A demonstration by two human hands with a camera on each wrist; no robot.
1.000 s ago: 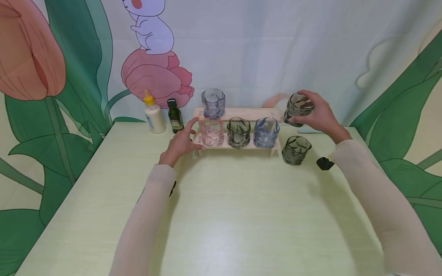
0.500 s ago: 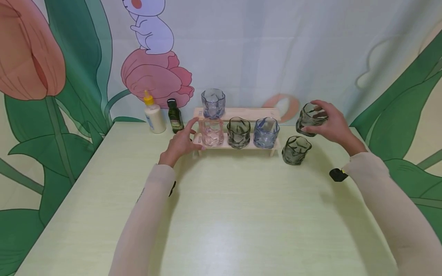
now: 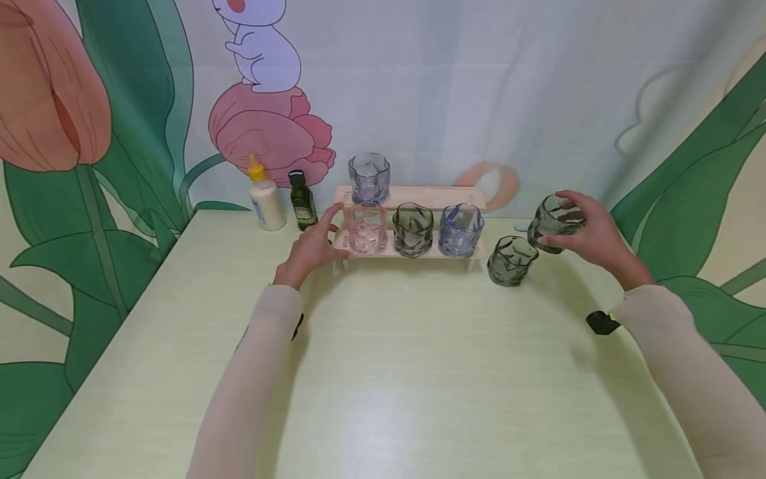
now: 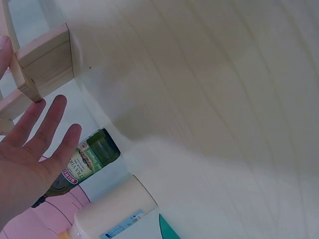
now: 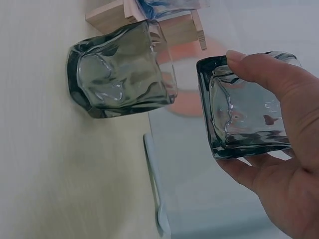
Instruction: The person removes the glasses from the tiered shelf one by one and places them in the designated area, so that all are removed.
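Note:
My right hand [image 3: 598, 234] grips a grey-green glass [image 5: 244, 107] between thumb and fingers, holding it in the air at the right of the table. Close by, a second grey-green glass [image 3: 512, 261] stands upright on the tabletop. The two-tier wooden rack [image 3: 431, 197] bears a pale blue-grey glass [image 3: 369, 178] on its upper shelf. On the lower shelf sit a pink glass [image 3: 368, 228], a dark green-grey glass [image 3: 413, 230] and a blue glass [image 3: 461, 230]. My left hand [image 3: 311, 249] touches the rack's left end, its fingers spread and mostly straight in the left wrist view.
A white bottle with a yellow cap [image 3: 267, 201] and a dark green bottle [image 3: 303, 201] stand left of the rack. Near the table's back edge lies a light blue slim-handled utensil [image 5: 155, 184], behind the held glass. A printed curtain [image 3: 455, 86] hangs behind the table.
My right hand has carried the grey-green glass rightward and down, away from the rack's upper shelf. The left hand stays at the rack's left end.

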